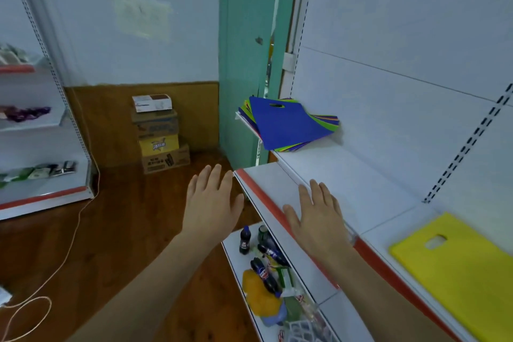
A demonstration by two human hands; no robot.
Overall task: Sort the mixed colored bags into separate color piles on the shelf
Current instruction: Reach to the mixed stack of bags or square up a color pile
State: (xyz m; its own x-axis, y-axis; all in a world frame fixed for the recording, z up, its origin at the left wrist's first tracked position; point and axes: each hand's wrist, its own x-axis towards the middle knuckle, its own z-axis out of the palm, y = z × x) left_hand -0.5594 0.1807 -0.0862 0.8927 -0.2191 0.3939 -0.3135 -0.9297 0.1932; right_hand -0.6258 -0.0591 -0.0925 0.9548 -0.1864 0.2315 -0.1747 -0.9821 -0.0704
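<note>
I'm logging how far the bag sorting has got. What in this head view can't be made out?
- Mixed bag pile: the blue top bag covers the rest; only green and purple edges show, so the count is unknown.
- Yellow bag: cut off by the right and bottom edges; any bags beneath are hidden.
- Lower shelf: items partly hidden by the upper shelf and right arm; labels blurred.
</note>
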